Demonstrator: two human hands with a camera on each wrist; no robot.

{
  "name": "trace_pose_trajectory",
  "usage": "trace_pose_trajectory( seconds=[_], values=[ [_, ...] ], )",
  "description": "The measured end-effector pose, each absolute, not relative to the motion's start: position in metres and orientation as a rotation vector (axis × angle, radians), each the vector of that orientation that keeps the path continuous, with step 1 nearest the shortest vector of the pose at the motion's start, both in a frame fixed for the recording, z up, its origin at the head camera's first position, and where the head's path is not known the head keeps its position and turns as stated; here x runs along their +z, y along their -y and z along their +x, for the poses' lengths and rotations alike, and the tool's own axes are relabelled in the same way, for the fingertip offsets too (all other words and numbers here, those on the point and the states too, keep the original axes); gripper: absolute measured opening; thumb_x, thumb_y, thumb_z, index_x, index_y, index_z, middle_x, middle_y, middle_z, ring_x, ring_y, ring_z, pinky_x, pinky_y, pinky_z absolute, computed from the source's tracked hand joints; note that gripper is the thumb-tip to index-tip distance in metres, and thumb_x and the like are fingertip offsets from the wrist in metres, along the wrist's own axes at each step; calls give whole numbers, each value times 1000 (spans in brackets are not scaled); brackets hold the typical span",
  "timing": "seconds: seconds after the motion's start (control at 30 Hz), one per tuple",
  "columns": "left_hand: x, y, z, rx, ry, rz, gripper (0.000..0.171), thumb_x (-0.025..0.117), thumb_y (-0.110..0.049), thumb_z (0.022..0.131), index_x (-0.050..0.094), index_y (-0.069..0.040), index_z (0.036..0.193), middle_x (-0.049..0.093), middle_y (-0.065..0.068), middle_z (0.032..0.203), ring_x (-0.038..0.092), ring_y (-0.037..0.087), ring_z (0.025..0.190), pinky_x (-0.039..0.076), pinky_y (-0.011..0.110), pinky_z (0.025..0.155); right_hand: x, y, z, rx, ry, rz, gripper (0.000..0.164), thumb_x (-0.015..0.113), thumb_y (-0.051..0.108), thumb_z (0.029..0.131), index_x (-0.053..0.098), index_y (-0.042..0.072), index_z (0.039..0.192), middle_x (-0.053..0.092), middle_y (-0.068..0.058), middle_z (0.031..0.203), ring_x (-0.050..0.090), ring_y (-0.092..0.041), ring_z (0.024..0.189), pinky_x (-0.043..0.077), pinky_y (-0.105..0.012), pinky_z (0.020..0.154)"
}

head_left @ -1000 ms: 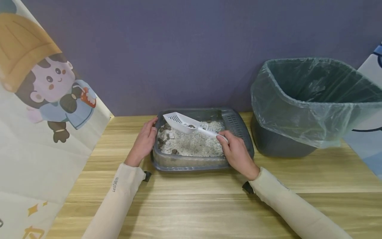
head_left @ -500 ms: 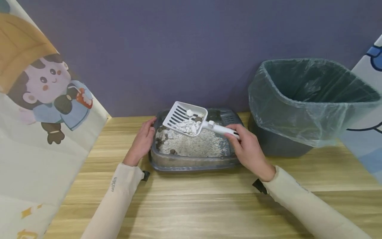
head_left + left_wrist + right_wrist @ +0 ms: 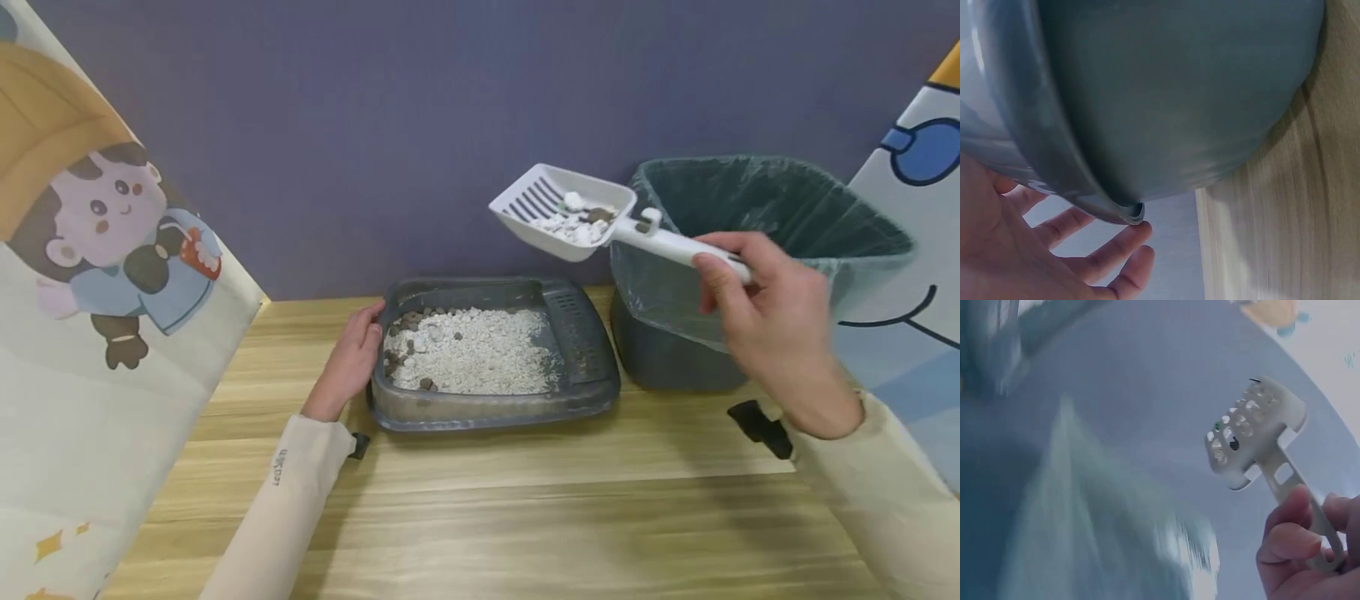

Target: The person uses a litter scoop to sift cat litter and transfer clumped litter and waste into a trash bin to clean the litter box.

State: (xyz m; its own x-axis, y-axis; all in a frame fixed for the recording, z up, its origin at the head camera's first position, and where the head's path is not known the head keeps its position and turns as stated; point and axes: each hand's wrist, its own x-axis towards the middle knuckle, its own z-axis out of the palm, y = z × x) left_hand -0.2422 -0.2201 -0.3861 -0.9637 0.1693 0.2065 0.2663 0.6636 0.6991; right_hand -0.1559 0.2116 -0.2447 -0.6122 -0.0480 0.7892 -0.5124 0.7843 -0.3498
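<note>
Purple wall (image 3: 360, 142) behind, the loaded scoop (image 3: 627, 232) at upper centre (gripped by the right hand (image 3: 780, 325), left hand (image 3: 351, 360) relaxed against the tray (image 3: 487, 408)) should be kept level.

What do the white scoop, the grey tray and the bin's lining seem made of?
The white scoop: probably hard plastic, smooth, with slots that look moulded. The grey tray: likely plastic, faintly glossy, its rim catching light. The lining: apparently thin plastic film, shiny, see-through and creased.
</note>
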Motion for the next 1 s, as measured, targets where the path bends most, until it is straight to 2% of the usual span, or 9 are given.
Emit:
trace_pose_trajectory(
  seconds=[0.1,0.17,0.33,0.53,0.6,0.7,0.77,0.87,1.0],
  values=[
    [-387,221,-242,-1176,2756,-353,46,28,-20,104,29,-6,148,30,18,147,27,36,134,21,54,108,-230,-236,-156,710,2131,301,24,62,13,93,65,-2,110,50,20,65,35,6,46,23,-12,42],
    [-387,222,-242,-1170,2755,-353,46,28,-20,104,28,-6,148,29,18,147,27,37,134,20,54,108,-223,-252,-154,733,2169,169,28,56,18,96,61,0,118,45,24,70,35,6,51,23,-12,43],
    [-387,224,-243,-1163,2745,-358,46,28,-20,103,29,-5,147,31,19,146,28,37,134,21,54,108,-223,-292,-157,713,2184,-60,34,43,18,101,50,13,135,39,24,86,36,11,67,23,-6,51],
    [-387,224,-242,-1164,2753,-360,46,27,-21,104,28,-5,148,30,20,145,28,38,133,21,54,108,-233,-330,-166,620,2158,-107,37,37,20,103,48,6,135,36,29,104,31,19,77,24,-6,64],
    [-387,224,-242,-1164,2757,-358,47,26,-21,104,27,-5,148,30,20,146,28,38,133,22,54,108,-236,-335,-168,639,2188,-145,38,34,21,103,46,10,138,35,29,109,37,18,83,24,-9,67],
    [-388,224,-243,-1172,2759,-356,47,26,-21,104,27,-5,148,30,20,146,27,37,133,21,54,108,-239,-341,-172,652,2188,-158,37,35,20,103,47,9,136,44,21,116,38,15,92,28,-12,77],
    [-389,224,-243,-1178,2761,-357,47,26,-21,104,27,-6,148,29,20,146,27,37,134,20,54,108,-242,-344,-175,645,2171,-151,35,38,18,102,51,7,133,52,9,120,37,13,94,28,-13,82],
    [-390,223,-243,-1186,2762,-358,47,27,-22,104,26,-7,149,28,20,147,27,37,134,20,54,109,-246,-347,-177,622,2134,-111,33,42,13,100,54,2,129,53,-5,127,32,11,93,27,-15,92],
    [-390,222,-244,-1181,2767,-363,48,26,-24,104,26,-8,149,27,19,148,26,37,134,20,55,108,-248,-351,-174,582,2081,-30,31,44,14,100,58,2,125,54,0,128,40,7,105,28,-17,98]
  ],
)
